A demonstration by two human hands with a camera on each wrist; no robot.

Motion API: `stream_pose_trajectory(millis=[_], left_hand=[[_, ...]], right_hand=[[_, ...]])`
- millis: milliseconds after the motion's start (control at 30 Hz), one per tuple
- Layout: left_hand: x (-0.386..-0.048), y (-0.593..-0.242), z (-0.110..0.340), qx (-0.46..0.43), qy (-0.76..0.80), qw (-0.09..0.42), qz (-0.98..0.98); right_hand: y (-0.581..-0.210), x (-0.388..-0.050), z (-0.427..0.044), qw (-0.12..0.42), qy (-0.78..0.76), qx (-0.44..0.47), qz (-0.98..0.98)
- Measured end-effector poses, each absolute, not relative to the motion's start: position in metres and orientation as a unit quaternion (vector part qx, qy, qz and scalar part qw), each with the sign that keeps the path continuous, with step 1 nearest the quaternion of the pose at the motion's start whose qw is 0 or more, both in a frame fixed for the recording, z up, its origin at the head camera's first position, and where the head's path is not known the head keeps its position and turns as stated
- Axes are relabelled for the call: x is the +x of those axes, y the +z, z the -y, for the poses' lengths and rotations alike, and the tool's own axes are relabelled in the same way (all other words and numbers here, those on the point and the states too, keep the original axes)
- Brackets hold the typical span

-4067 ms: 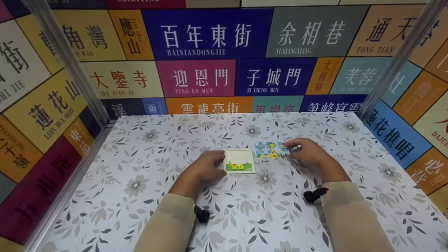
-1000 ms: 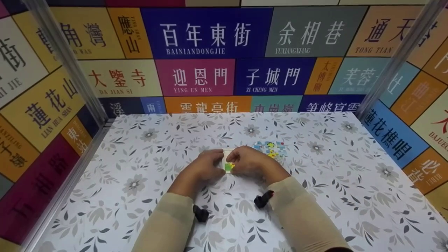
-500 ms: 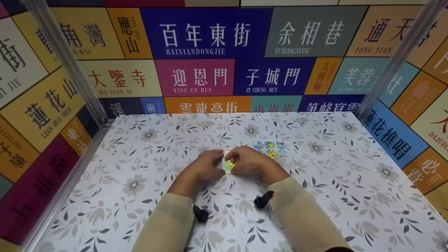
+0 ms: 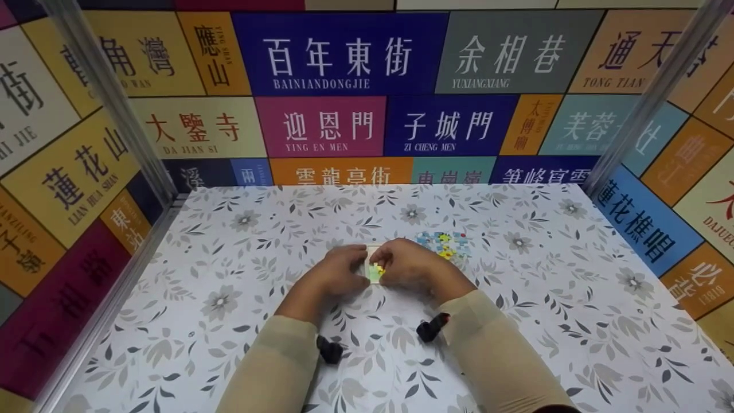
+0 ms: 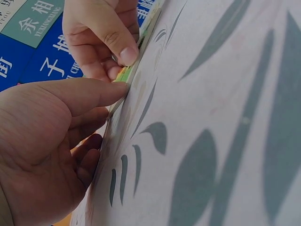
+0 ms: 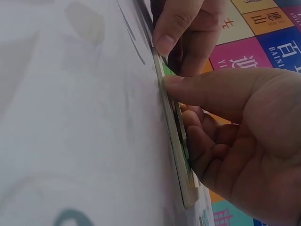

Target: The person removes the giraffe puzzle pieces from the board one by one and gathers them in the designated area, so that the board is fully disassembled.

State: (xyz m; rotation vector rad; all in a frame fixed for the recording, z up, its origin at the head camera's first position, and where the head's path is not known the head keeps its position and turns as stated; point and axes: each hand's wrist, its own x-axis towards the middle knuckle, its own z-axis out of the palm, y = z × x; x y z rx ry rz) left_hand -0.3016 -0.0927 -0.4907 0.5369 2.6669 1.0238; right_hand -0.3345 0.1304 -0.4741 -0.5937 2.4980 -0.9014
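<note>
Tray (image 4: 371,253) contains green-and-yellow pieces (image 4: 375,274); left hand (image 4: 339,272) grips its edge, right hand (image 4: 412,265) curls over them, any pinch hidden

A blue wall panel (image 4: 338,53) reads "BAINIANDONGJIE", a grey panel (image 4: 516,51) "YUXIANGXIANG".

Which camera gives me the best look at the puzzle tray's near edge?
The right wrist view: the puzzle tray's near edge runs long and close up there, with one corner showing below the right hand. The left wrist view shows a thinner stretch; the head view only a short bit between that hand and the left hand.
</note>
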Motion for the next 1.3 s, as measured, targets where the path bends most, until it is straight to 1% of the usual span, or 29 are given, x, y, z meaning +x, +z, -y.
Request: stream_pose_trajectory(millis=[167, 433, 767, 1000, 1167, 1300], left_hand=[[-0.302, -0.492, 0.093, 0.178, 0.344, 0.121, -0.914], [-0.302, -0.49, 0.092, 0.165, 0.338, 0.131, -0.917], [-0.301, -0.491, 0.092, 0.172, 0.342, 0.117, -0.916], [-0.301, -0.492, 0.091, 0.158, 0.344, 0.123, -0.917], [-0.302, -0.492, 0.09, 0.155, 0.346, 0.129, -0.916], [-0.302, -0.492, 0.09, 0.152, 0.344, 0.129, -0.918]], right_hand=[[-0.472, -0.334, -0.131, 0.213, -0.32, -0.194, -0.903], [-0.473, -0.335, -0.13, 0.201, -0.313, -0.207, -0.905], [-0.475, -0.335, -0.128, 0.195, -0.318, -0.209, -0.904], [-0.471, -0.333, -0.128, 0.19, -0.299, -0.197, -0.914], [-0.466, -0.331, -0.137, 0.196, -0.303, -0.215, -0.908], [-0.459, -0.332, -0.154, 0.198, -0.323, -0.235, -0.895]])
